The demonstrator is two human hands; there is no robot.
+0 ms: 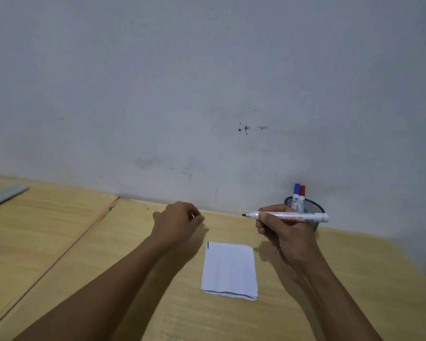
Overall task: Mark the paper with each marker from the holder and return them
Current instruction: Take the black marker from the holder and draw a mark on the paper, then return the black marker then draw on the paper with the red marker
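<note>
A folded white paper (230, 269) lies on the wooden table (108, 242), with a short black stroke at its top left corner. My right hand (284, 232) grips an uncapped white marker (303, 217) held level above the table, its black tip pointing left. Behind that hand a dark mesh holder (315, 208) stands against the wall with a blue-capped marker (296, 193) and a red-capped marker (302, 195) upright in it. My left hand (177, 222) hovers left of the paper's far edge, fingers curled around something small and pale; I cannot tell what it is.
A grey wall (207, 94) rises right behind the table's far edge. A seam (84, 232) runs between two tabletop panels on the left. A pale flat object (3, 196) lies at the far left edge.
</note>
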